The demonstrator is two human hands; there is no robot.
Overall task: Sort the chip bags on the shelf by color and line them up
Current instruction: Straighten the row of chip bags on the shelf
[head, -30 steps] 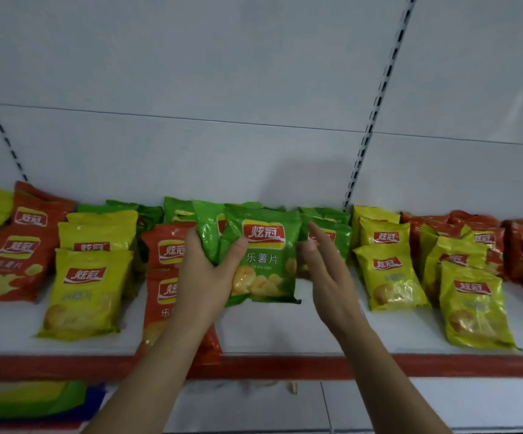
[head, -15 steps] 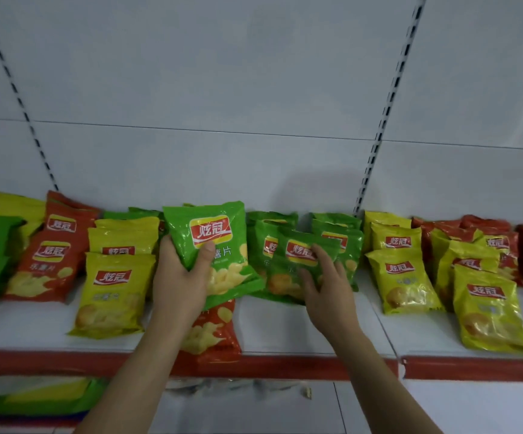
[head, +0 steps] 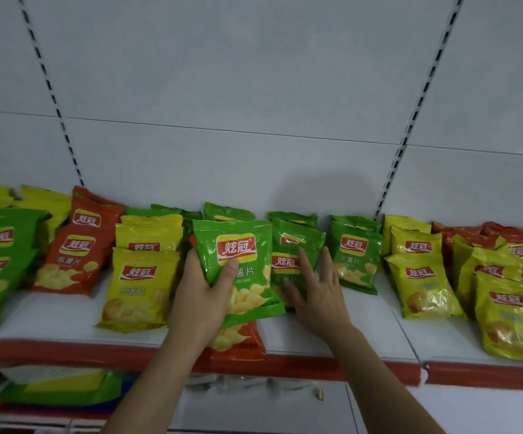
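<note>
A green chip bag (head: 238, 267) is gripped by the left hand (head: 204, 296) above the shelf (head: 363, 324), while the neighbouring green bag (head: 288, 264) is touched by the right hand (head: 316, 292), fingers straight and spread.

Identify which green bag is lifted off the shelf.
The green bag held in the left hand, thumb across its front; the other green bags lie on the shelf.

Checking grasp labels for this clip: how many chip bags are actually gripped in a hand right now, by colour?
Green: 1, the green bag in the left hand
Yellow: 0
Red: 0
Total: 1; the right hand grips none.
</note>
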